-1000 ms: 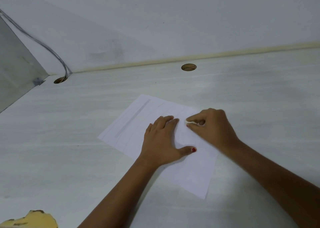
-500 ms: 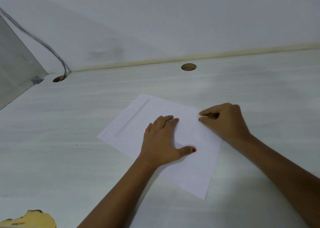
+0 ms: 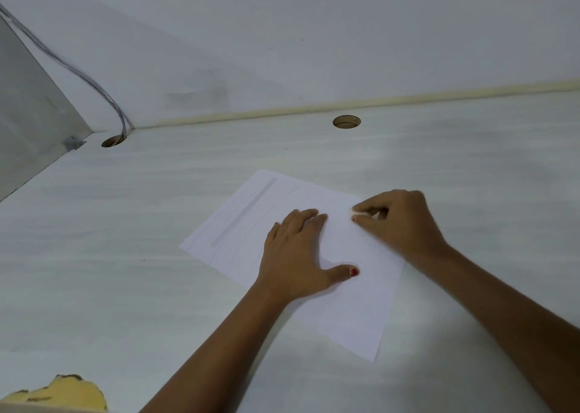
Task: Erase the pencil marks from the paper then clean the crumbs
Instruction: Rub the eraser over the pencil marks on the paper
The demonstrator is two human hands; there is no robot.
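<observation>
A white sheet of paper [image 3: 238,224] lies at an angle on the pale desk [image 3: 125,255], with faint ruled lines and a grey band near its far left edge. My left hand [image 3: 295,255] rests flat on the middle of the sheet, fingers together, thumb spread to the right. My right hand [image 3: 398,221] is at the sheet's right edge, pinching a small white eraser [image 3: 357,212] between thumb and fingertips, the eraser touching the paper. Pencil marks under the hands are too faint to make out.
Two round cable holes [image 3: 346,121] [image 3: 112,141] sit near the back of the desk. A grey cable [image 3: 78,73] runs down the wall into the left hole. A grey side panel [image 3: 28,114] stands at the left. A chipped yellow patch [image 3: 69,394] marks the front-left edge.
My right hand slid right to the paper's edge half a second ago and has now come back a little to the left. My left hand stays flat on the sheet.
</observation>
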